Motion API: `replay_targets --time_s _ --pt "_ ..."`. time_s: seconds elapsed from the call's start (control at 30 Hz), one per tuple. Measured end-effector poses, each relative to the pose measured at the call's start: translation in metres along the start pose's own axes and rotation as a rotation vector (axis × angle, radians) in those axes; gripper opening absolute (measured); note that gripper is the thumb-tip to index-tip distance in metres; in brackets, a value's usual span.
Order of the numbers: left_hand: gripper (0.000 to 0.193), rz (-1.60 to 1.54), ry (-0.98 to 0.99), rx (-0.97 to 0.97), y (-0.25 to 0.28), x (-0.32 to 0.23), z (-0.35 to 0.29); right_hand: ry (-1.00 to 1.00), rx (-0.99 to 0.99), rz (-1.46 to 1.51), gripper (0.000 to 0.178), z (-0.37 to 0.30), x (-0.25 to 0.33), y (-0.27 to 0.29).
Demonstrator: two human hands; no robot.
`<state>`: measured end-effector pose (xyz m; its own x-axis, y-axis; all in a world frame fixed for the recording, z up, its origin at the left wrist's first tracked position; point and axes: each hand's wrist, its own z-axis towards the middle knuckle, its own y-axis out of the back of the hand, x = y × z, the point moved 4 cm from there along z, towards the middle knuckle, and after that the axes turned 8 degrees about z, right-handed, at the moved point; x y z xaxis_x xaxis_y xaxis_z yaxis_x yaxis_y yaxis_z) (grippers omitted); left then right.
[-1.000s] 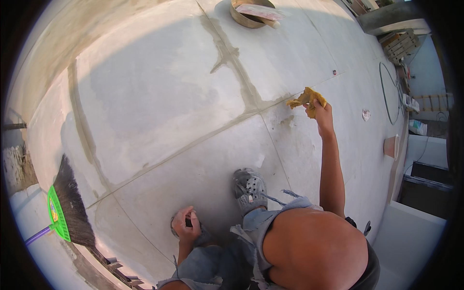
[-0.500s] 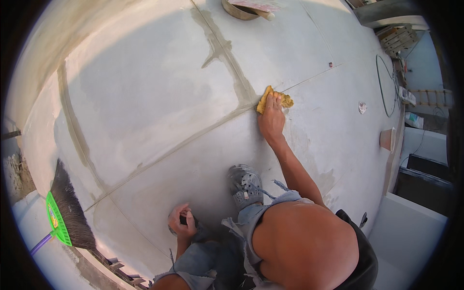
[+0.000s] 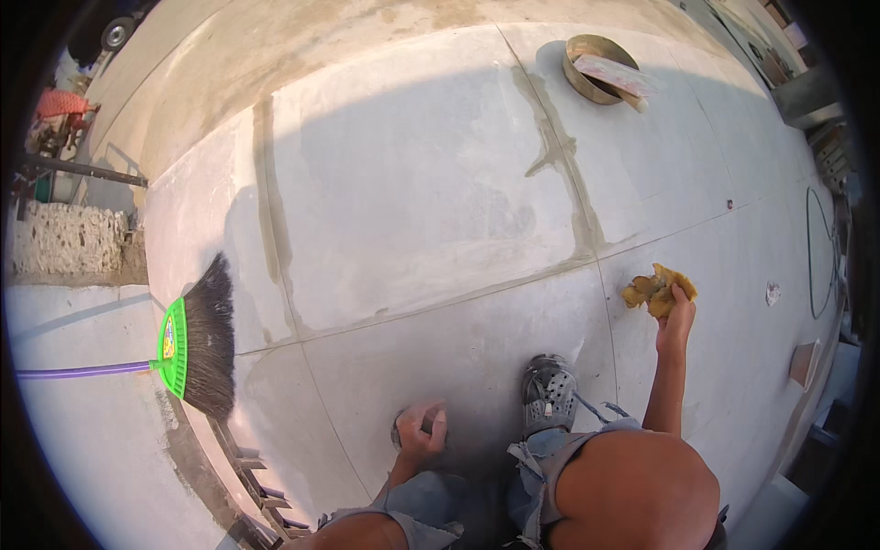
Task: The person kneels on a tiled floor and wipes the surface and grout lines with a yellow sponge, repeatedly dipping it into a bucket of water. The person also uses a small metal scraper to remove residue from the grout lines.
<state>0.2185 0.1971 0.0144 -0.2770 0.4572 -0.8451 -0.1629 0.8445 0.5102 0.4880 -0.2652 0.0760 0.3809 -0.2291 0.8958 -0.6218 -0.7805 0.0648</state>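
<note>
My right hand [image 3: 676, 321] grips a worn, ragged yellow sponge [image 3: 658, 291] over the large pale floor tiles [image 3: 412, 202], to the right of a tile joint. My left hand [image 3: 423, 429] hangs in front of my left shoe, its fingers loosely bent and the thumb apart. Dark shoe shows through the gap, and I see nothing held there. Between the hands is my right shoe, a grey clog [image 3: 548, 390] with holes. Damp grey-brown grout [image 3: 579, 206] is smeared along the joints ahead of me.
A round metal pan [image 3: 577, 78] holding a plastic bag and a handled tool stands at the far right. On the left lies a broom [image 3: 209, 339] with black bristles, a green head and a purple handle. A small tub [image 3: 805, 364] and a hose [image 3: 812, 266] are at right.
My right hand has drawn the sponge away from the tile joint crossing, to the right and nearer me. The view has swung left, showing more of the broom and the far pan.
</note>
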Motion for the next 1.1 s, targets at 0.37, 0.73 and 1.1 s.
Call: replay_targets --time_s 0.37,0.73,1.1 --pt "0.025 -0.02 0.028 0.084 0.004 -0.011 -0.002 0.517 -0.204 -1.318 0.058 0.088 -0.105 0.063" --pt "0.021 0.004 0.083 0.076 -0.004 -0.009 0.005 0.576 0.594 -1.122 0.021 -0.063 -0.017 -0.102" --pt "0.017 0.042 -0.051 -0.034 0.004 -0.008 0.007 -0.152 0.969 -0.434 0.032 -0.079 -0.031 -0.138"
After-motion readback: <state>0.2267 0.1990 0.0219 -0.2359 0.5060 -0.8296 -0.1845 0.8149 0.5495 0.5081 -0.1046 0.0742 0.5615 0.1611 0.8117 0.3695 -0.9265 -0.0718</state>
